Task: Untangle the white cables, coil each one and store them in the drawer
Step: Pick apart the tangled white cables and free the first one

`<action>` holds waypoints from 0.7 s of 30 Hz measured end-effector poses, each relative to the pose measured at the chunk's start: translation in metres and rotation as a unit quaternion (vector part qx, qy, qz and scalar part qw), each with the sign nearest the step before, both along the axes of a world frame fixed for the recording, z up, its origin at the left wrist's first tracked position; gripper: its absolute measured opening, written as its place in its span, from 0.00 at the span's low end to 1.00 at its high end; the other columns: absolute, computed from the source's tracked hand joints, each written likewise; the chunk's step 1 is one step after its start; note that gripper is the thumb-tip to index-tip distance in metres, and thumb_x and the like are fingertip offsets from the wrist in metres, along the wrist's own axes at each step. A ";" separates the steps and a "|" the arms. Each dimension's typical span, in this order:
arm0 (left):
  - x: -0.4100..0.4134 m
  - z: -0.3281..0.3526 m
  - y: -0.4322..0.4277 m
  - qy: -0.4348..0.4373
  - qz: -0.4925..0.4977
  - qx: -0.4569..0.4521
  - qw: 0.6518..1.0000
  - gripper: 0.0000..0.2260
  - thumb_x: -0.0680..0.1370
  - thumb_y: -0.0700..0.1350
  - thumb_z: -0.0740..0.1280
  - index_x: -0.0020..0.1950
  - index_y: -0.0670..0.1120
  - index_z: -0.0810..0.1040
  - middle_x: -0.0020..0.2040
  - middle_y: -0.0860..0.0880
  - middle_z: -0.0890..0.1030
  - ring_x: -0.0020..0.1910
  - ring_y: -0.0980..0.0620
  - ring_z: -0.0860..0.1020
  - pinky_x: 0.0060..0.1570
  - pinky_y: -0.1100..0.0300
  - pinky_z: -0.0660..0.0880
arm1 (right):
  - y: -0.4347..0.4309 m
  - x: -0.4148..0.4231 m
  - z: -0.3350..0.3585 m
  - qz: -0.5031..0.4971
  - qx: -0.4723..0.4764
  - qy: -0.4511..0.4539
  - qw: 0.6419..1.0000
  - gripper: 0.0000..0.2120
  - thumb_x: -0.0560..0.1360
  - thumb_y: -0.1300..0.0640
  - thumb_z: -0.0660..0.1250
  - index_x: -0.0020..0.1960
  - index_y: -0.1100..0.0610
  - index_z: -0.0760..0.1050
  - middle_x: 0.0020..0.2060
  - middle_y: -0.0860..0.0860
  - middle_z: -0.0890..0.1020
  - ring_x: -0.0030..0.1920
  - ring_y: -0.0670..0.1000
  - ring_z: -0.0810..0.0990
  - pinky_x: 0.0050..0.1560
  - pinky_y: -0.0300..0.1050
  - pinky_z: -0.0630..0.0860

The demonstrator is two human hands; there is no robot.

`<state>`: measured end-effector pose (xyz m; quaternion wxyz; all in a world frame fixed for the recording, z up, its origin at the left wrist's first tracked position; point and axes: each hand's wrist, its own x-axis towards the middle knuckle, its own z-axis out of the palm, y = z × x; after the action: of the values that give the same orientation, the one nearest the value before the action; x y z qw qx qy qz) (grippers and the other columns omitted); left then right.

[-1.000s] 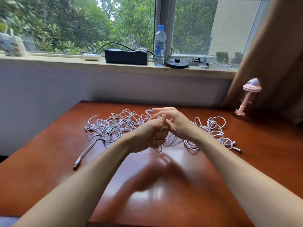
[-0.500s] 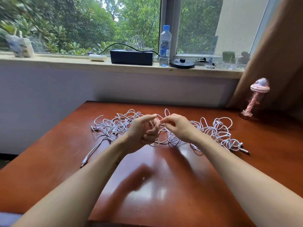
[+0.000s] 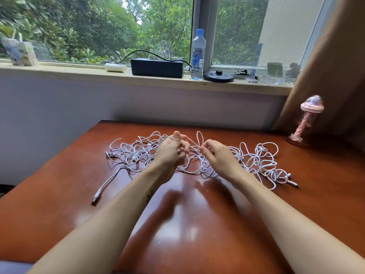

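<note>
The cables [image 3: 136, 153] lie in one loose white tangle across the far half of the bench [image 3: 197, 224], spread from left to right, none of them coiled. One flat lead trails out of the heap toward the near left and ends in a plug [image 3: 94, 199] lying on the wood; another plug [image 3: 294, 183] sticks out at the right edge of the heap. Both hands are over the middle of the tangle. The left hand [image 3: 169, 153] has its fingers curled and its thumb raised, gripping a strand. The right hand [image 3: 219, 155], just beside it, pinches a strand between thumb and forefinger, the other fingers bent. A narrow loop [image 3: 199, 137] stands up between the two hands. At the far right of the bench stands a pink lamp [image 3: 310, 119], close to a brown curtain [image 3: 335, 66]. Behind the bench, on the windowsill [image 3: 79, 73], sit a black box [image 3: 157, 67], a water bottle [image 3: 197, 54], a black disc [image 3: 218, 76] and a white tube [image 3: 115, 67]
</note>
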<state>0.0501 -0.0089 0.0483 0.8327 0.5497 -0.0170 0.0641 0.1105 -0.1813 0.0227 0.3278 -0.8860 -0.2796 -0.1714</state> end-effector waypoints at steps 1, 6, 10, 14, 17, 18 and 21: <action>0.004 0.000 -0.001 0.011 0.008 -0.016 1.000 0.15 0.87 0.51 0.53 0.55 0.41 0.72 0.30 0.50 0.74 0.20 0.58 0.59 0.21 0.67 0.62 | 0.000 -0.001 -0.002 -0.001 0.005 -0.005 1.000 0.07 0.82 0.53 0.66 0.46 0.54 0.77 0.39 0.46 0.79 0.42 0.52 0.77 0.50 0.58 0.75; 0.019 -0.001 -0.003 0.020 0.027 -0.104 0.994 0.08 0.86 0.37 0.56 0.57 0.42 0.75 0.42 0.46 0.79 0.28 0.58 0.65 0.26 0.68 0.65 | 0.003 -0.006 -0.013 0.009 0.019 -0.014 1.000 0.11 0.79 0.48 0.63 0.44 0.52 0.78 0.31 0.41 0.78 0.36 0.54 0.80 0.48 0.56 0.74; 0.033 -0.005 -0.006 -0.013 0.057 -0.130 0.990 0.11 0.87 0.41 0.55 0.65 0.47 0.73 0.40 0.46 0.80 0.28 0.57 0.70 0.32 0.64 0.71 | 0.011 -0.011 -0.019 0.018 -0.002 -0.053 0.998 0.12 0.78 0.49 0.65 0.40 0.54 0.75 0.31 0.46 0.77 0.35 0.55 0.78 0.48 0.52 0.73; 0.046 -0.011 -0.010 -0.039 0.043 -0.076 0.995 0.17 0.87 0.41 0.51 0.73 0.57 0.62 0.35 0.47 0.75 0.22 0.54 0.65 0.35 0.55 0.76 | 0.012 -0.011 -0.023 0.024 -0.029 -0.067 0.997 0.13 0.79 0.49 0.66 0.38 0.49 0.68 0.34 0.49 0.79 0.38 0.55 0.76 0.39 0.45 0.62; 0.051 -0.017 -0.008 -0.050 0.061 -0.018 0.997 0.16 0.86 0.39 0.53 0.71 0.55 0.61 0.40 0.48 0.73 0.26 0.57 0.61 0.26 0.63 0.63 | 0.007 -0.010 -0.021 0.013 -0.030 -0.071 0.997 0.11 0.78 0.47 0.68 0.40 0.50 0.73 0.28 0.42 0.71 0.34 0.48 0.70 0.34 0.43 0.61; 0.051 -0.019 -0.007 -0.053 0.065 0.007 0.996 0.19 0.85 0.40 0.55 0.74 0.55 0.58 0.41 0.49 0.73 0.28 0.57 0.61 0.26 0.64 0.60 | 0.006 -0.010 -0.021 0.018 -0.031 -0.077 0.996 0.08 0.76 0.48 0.69 0.42 0.51 0.76 0.28 0.40 0.69 0.34 0.45 0.68 0.35 0.42 0.63; 0.049 -0.023 -0.005 -0.088 0.077 0.091 0.989 0.38 0.79 0.42 0.61 0.82 0.53 0.41 0.46 0.48 0.73 0.31 0.57 0.64 0.28 0.65 0.64 | 0.003 -0.010 -0.017 0.050 -0.035 -0.071 0.996 0.07 0.75 0.54 0.67 0.51 0.53 0.81 0.32 0.38 0.70 0.37 0.41 0.68 0.40 0.43 0.71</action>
<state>0.0992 -0.0140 0.0253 0.7669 0.6153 -0.0532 0.1745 0.1006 -0.1781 0.0058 0.2839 -0.8675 -0.3520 -0.2071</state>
